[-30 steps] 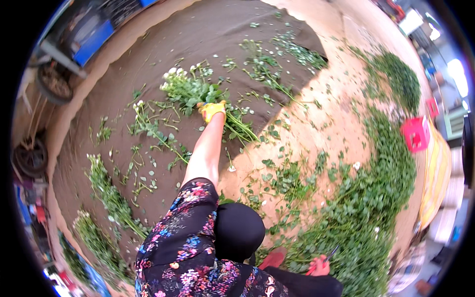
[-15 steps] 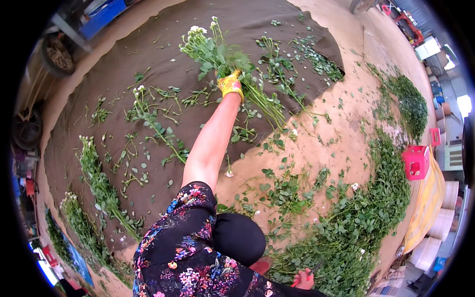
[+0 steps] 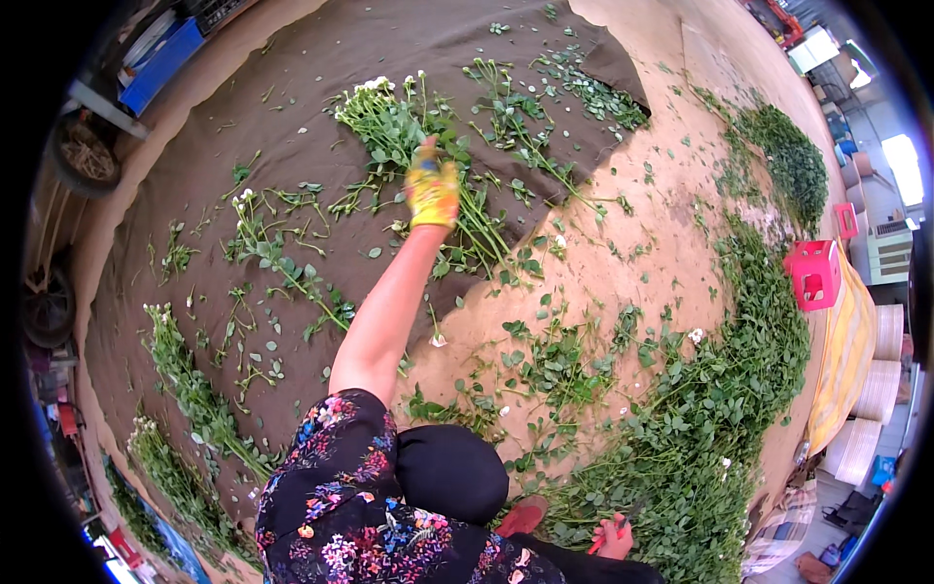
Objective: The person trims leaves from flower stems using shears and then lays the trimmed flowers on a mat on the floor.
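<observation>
My left hand [image 3: 433, 190], in a yellow glove, is closed around a bunch of flower stems [image 3: 409, 131], holding it about mid-length. The white blooms point away from me toward the far left and the cut ends trail back toward the sandy floor [image 3: 642, 234]. A second ago this hand was low over the bunch where it lay on the brown cloth [image 3: 243, 88]; since then my arm has stretched out and the bunch has swung further up the cloth. I judge that I am carrying it across to lay it down apart from the scattered single stems [image 3: 282, 258] closer in. My right hand [image 3: 615, 535] sits low beside my knee, at the edge of the heap of green cuttings [image 3: 700, 428]; it seems to grip something red, but I cannot tell what. A red stool [image 3: 815, 273] stands beyond the heap.
</observation>
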